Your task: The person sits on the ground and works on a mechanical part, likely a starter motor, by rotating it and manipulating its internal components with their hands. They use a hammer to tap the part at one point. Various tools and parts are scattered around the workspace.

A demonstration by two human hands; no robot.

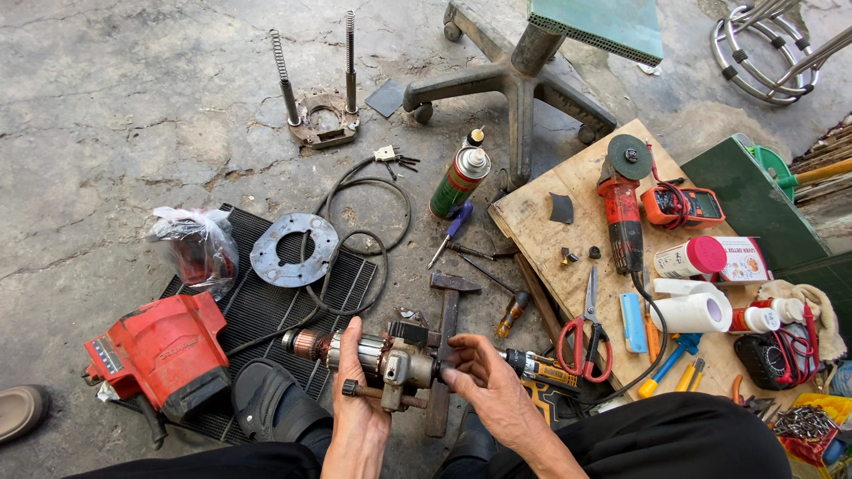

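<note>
Low in the middle of the frame, the left hand (359,399) is wrapped around the motor armature (377,355), thumb over the steel winding stack, fingers closed beneath it. The right hand (484,381) meets the same piece at its right end, fingertips pinched closed on the grey housing part there. The copper commutator sticks out bare to the left of the left thumb.

Judging by the metal, the armature should feel heavy for its size and quite stiff, likely greasy and so a little slippery. The copper end and the windings look like the parts that would suffer from a knock, so the steel stack and the housing seem the safer places to hold.

Just beneath the hands lie a hammer (448,341) and a cordless screwdriver (537,365), both close. To the lower left sits the red tool housing (164,350) on a black grille mat (266,310), with a grey metal ring (293,250) and a looped black cable (359,239) on it. At right a wooden board (541,235) carries an angle grinder (623,213), red scissors (584,333) and a tape roll (694,310); its near edge is crowded. A spray can (460,182) lies above centre. Bare concrete (115,106) in the upper left gives the widest open room
</note>
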